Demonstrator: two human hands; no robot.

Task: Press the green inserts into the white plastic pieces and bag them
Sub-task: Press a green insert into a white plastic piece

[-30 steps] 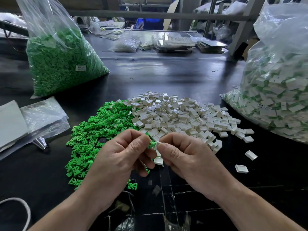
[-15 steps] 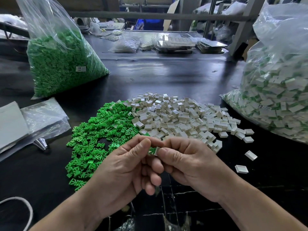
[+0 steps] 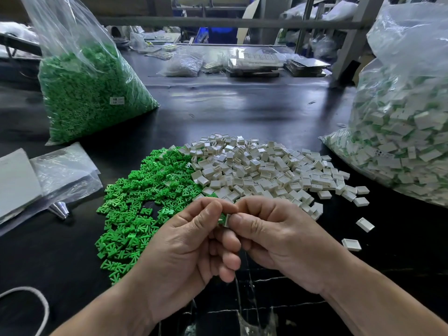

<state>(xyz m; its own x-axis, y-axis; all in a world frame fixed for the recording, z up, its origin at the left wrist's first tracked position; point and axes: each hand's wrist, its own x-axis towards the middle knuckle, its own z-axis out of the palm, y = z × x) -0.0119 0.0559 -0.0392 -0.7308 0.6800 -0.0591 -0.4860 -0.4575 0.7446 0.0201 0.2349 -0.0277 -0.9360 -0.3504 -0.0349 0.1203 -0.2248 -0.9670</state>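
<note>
Just above the dark worktop, the left hand pinched a green insert against a white piece gripped between thumb and forefinger of the right hand, the two parts touching. Behind them a heap of green inserts lay beside a heap of white pieces. A clear bag of green parts stood far left, a bag of white-and-green pieces at right.

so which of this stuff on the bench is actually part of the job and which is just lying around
Job: left hand, pinching a green insert; right hand, pinching a white piece; green pile; white pile; green bag; bag of filled pieces.

Lying about: flat plastic bags; metal cone; white cord; trays at the back.
</note>
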